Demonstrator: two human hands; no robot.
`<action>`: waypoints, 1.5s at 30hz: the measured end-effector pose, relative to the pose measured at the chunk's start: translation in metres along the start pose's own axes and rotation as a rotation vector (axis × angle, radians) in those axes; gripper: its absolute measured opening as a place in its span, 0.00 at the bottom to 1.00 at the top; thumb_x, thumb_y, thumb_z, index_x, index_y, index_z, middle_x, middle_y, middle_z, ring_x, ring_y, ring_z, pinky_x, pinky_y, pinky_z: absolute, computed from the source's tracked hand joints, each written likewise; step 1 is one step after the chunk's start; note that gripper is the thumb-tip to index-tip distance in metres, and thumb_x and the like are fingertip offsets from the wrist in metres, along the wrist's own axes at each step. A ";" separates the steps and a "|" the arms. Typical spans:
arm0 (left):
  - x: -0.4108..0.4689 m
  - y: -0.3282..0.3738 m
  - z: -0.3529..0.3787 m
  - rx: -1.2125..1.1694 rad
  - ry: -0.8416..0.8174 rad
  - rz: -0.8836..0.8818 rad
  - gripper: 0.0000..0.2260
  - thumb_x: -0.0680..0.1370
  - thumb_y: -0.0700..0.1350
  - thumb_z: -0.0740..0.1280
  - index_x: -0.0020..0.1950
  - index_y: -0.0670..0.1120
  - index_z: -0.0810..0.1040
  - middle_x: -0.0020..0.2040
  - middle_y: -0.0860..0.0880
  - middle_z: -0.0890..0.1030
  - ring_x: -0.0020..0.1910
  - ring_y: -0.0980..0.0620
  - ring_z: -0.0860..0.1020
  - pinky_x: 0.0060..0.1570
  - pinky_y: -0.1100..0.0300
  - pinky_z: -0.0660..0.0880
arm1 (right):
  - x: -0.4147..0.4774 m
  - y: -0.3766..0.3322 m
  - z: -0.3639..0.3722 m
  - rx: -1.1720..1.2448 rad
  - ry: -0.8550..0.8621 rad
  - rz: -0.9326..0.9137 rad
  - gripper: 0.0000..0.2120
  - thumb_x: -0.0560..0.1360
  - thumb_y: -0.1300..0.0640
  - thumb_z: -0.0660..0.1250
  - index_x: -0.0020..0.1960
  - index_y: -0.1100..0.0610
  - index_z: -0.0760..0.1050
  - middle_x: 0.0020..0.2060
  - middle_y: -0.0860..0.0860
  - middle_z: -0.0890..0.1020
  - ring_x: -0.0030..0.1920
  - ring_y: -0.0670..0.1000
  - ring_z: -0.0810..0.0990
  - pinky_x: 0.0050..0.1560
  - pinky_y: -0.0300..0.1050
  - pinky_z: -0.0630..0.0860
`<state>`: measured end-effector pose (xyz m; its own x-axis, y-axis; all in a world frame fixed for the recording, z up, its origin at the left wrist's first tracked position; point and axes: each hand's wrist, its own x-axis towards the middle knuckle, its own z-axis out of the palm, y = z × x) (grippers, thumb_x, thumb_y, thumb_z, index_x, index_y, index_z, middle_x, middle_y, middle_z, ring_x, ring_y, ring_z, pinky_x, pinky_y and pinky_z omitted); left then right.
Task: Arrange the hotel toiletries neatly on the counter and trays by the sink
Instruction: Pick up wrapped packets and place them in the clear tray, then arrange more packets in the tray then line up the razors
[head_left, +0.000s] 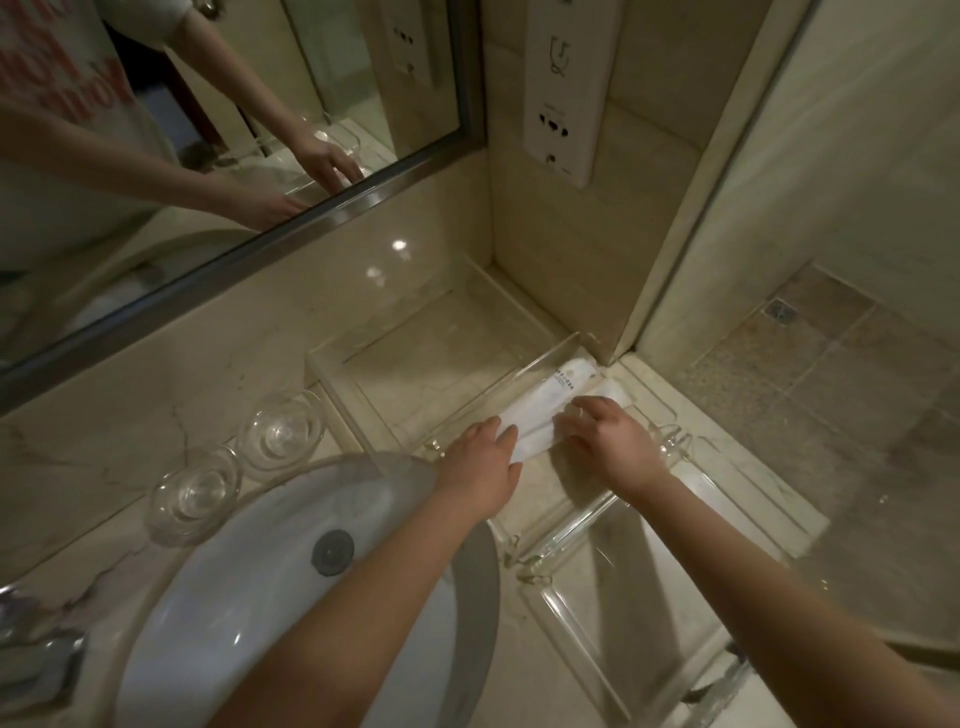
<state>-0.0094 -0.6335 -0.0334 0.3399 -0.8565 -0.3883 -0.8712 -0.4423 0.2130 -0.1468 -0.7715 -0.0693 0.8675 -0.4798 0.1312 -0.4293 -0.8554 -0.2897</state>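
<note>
Both grips, left hand (483, 460) and right hand (610, 439), pinch flat white packets (550, 397) (glossy, rectangular); clear acrylic tray (582, 519) beneath.

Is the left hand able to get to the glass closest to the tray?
Probably yes. The left hand holds the white packets by the clear tray, and the glass stands on the counter to its left. Only the tray's low wall lies between, easy to pass over once it lets go.
</note>
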 end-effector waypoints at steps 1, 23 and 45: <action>-0.001 0.000 0.002 0.016 -0.011 0.002 0.22 0.80 0.49 0.55 0.73 0.44 0.60 0.76 0.43 0.56 0.74 0.43 0.57 0.69 0.49 0.60 | 0.002 -0.002 -0.001 0.025 0.008 -0.011 0.08 0.68 0.59 0.71 0.47 0.55 0.82 0.47 0.57 0.83 0.48 0.60 0.82 0.34 0.49 0.81; -0.039 -0.004 -0.005 0.003 0.083 -0.038 0.24 0.80 0.48 0.55 0.75 0.44 0.55 0.78 0.45 0.52 0.77 0.46 0.49 0.73 0.47 0.52 | 0.016 -0.032 -0.019 0.070 0.025 -0.002 0.19 0.67 0.62 0.74 0.58 0.59 0.79 0.58 0.60 0.80 0.58 0.62 0.79 0.50 0.54 0.79; -0.414 -0.185 0.062 -0.450 0.341 -0.908 0.18 0.78 0.49 0.60 0.63 0.41 0.75 0.65 0.44 0.75 0.64 0.44 0.71 0.63 0.55 0.67 | -0.069 -0.410 0.025 0.236 -0.646 -0.667 0.17 0.77 0.53 0.62 0.65 0.52 0.72 0.61 0.52 0.78 0.60 0.54 0.75 0.59 0.47 0.72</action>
<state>-0.0109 -0.1803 0.0324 0.9373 -0.1553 -0.3121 -0.0546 -0.9496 0.3085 -0.0242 -0.3831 0.0170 0.9163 0.3528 -0.1895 0.2039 -0.8182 -0.5376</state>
